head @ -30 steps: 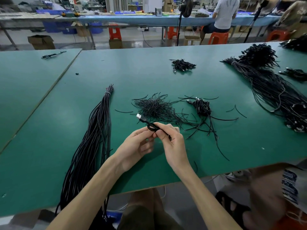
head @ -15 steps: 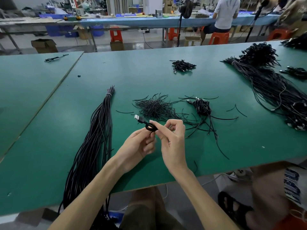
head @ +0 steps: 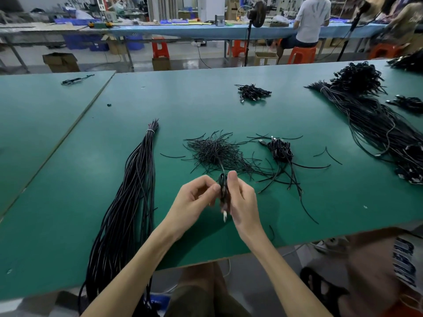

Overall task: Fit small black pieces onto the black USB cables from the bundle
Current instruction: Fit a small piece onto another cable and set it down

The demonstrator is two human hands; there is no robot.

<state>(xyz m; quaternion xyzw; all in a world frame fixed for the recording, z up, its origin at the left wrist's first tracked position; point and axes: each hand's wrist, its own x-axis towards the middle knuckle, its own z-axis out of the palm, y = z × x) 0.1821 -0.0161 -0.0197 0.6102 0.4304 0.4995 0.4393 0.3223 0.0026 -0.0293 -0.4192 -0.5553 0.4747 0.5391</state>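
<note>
Low in the middle of the frame we see both hands meeting over the green bench (head: pixel 68 202). The left hand (head: pixel 194 202) pinches a small, coiled black USB cable (head: pixel 222 186) with its thumb and curled fingers. The right hand (head: pixel 242 202) grips the same coil from the other side, thumb pointing up along it. The coil stands roughly upright between them, and its pale metal plug (head: pixel 225 217) hangs down below the fingers, blurred.

Just above the hands, at the centre of the frame, lies a loose heap of short black pieces (head: pixel 215 149), with single strands scattered round it. To its right we find a small clump of wound cables (head: pixel 280 149) with plugs showing at the top. At centre left a long bundle of black cables (head: pixel 128 202), tied near its upper end, runs down the bench and over its near edge. Along the right edge of the frame a much larger mass of cables (head: pixel 377 124) spreads out. A small dark heap (head: pixel 253 92) sits further back, above centre.
</note>
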